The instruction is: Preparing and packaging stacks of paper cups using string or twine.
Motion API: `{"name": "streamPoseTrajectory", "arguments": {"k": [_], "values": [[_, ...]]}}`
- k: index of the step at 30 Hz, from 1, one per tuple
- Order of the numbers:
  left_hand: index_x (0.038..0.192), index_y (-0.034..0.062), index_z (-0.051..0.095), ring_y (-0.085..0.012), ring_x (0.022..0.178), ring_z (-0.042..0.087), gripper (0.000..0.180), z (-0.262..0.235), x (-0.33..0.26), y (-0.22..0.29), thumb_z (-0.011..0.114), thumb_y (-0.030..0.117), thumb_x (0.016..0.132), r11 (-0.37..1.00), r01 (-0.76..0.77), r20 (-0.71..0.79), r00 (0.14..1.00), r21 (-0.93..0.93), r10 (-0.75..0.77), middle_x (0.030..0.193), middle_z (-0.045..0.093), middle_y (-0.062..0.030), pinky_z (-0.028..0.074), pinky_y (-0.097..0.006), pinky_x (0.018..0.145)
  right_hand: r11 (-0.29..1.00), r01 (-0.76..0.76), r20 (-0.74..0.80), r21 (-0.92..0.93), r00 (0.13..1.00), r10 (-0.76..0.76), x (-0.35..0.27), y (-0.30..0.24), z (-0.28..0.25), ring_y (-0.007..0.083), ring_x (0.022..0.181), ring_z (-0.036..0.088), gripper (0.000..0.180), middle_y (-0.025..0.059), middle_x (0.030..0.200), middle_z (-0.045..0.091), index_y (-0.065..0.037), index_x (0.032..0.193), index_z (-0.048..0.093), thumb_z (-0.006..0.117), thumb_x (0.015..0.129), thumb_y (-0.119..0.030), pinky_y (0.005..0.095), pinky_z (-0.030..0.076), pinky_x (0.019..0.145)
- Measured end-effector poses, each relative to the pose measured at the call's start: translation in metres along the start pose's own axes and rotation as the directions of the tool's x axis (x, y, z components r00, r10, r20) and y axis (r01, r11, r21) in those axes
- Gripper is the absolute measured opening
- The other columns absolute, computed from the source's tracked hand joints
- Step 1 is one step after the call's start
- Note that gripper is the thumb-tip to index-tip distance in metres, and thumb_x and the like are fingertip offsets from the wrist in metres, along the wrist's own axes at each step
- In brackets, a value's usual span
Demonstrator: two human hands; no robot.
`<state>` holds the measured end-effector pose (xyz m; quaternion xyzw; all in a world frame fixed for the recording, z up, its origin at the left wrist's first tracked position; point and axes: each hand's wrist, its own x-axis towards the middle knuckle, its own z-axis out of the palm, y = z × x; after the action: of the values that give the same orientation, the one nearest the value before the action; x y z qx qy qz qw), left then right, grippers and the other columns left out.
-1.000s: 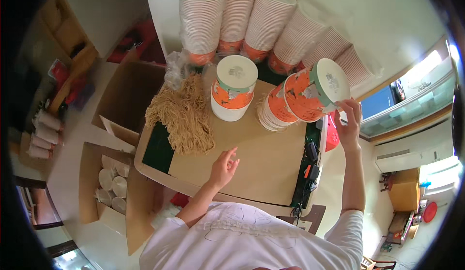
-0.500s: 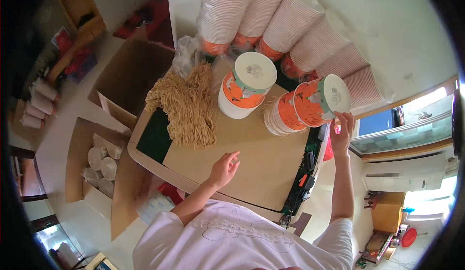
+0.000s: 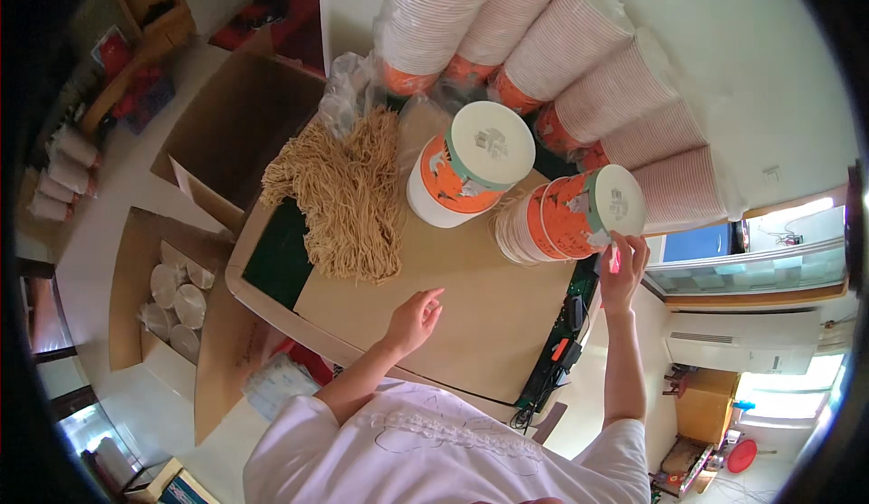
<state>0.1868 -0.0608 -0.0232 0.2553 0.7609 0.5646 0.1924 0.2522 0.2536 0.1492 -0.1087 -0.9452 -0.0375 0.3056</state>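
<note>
My right hand (image 3: 625, 271) pinches the bottom edge of an orange paper tub (image 3: 569, 210) with a green band and a whitish base. The tub sits upside down over a nested stack of tubs with white rims (image 3: 513, 232), leaning on the table's right side. Just left of it, a second stack of upturned tubs (image 3: 460, 174) shows the same orange print. My left hand (image 3: 415, 323) hovers over the tan board (image 3: 471, 314), fingers loosely bent and holding nothing. A heap of tan strands (image 3: 348, 201), perhaps cords or dried noodles, lies beyond it.
Tall plastic-wrapped tub stacks (image 3: 566, 42) line the wall at the back. A deep carton (image 3: 244, 124) and an open carton of wrapped white round items (image 3: 188, 305) stand left of the table. Black adapters and cables (image 3: 563, 355) run along the right table edge.
The orange tub in my right hand has slid farther down over its stack, toward the left. My left hand has barely moved, its fingers a little more curled. The view has shifted slightly.
</note>
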Motion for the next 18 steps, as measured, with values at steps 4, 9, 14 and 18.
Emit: {"name": "streamPoseTrajectory", "arguments": {"k": [4,9,14,18], "values": [[0.11,0.0087,0.051,-0.0175,0.06,0.058,0.032,0.001,0.005,-0.003,0.058,0.01,0.079,1.0,0.014,0.011,1.0,-0.008,-0.014,0.084,0.059,-0.0056,0.049,-0.029,0.056,1.0,-0.005,0.02,0.019,1.0,0.004,-0.005,0.003,0.009,0.0305,0.098,0.045,0.038,0.0112,0.098,0.047,-0.007,0.104,0.056,0.059,0.069,0.005,0.0405,0.038,0.086],[0.11,0.0073,0.051,-0.0182,0.06,0.058,0.031,0.001,0.01,-0.007,0.058,0.009,0.079,1.0,0.021,0.019,1.0,-0.011,-0.021,0.082,0.059,-0.0063,0.049,-0.03,0.057,1.0,-0.018,-0.013,0.006,1.0,0.018,-0.008,-0.001,0.017,0.0282,0.091,0.047,0.035,0.0102,0.094,0.046,-0.008,0.101,0.057,0.059,0.068,0.003,0.0412,0.039,0.086],[0.11,0.0073,0.051,-0.0182,0.061,0.059,0.032,0.002,0.011,-0.008,0.057,0.009,0.079,0.999,0.036,0.03,0.999,-0.016,-0.036,0.082,0.059,-0.006,0.049,-0.03,0.057,0.999,-0.033,-0.022,0.021,0.999,0.034,-0.012,-0.002,0.022,0.0281,0.092,0.047,0.035,0.01,0.094,0.047,-0.008,0.101,0.058,0.059,0.068,0.003,0.0398,0.04,0.083],[0.11,0.0075,0.051,-0.018,0.061,0.059,0.032,0.002,0.011,-0.006,0.057,0.009,0.079,0.999,0.04,0.039,0.998,-0.001,-0.04,0.082,0.06,-0.0054,0.049,-0.03,0.058,0.998,-0.055,0.001,0.028,0.999,0.055,-0.016,-0.001,0.026,0.0289,0.093,0.046,0.037,0.0109,0.096,0.048,-0.007,0.103,0.056,0.06,0.068,0.004,0.0437,0.036,0.092]]}}
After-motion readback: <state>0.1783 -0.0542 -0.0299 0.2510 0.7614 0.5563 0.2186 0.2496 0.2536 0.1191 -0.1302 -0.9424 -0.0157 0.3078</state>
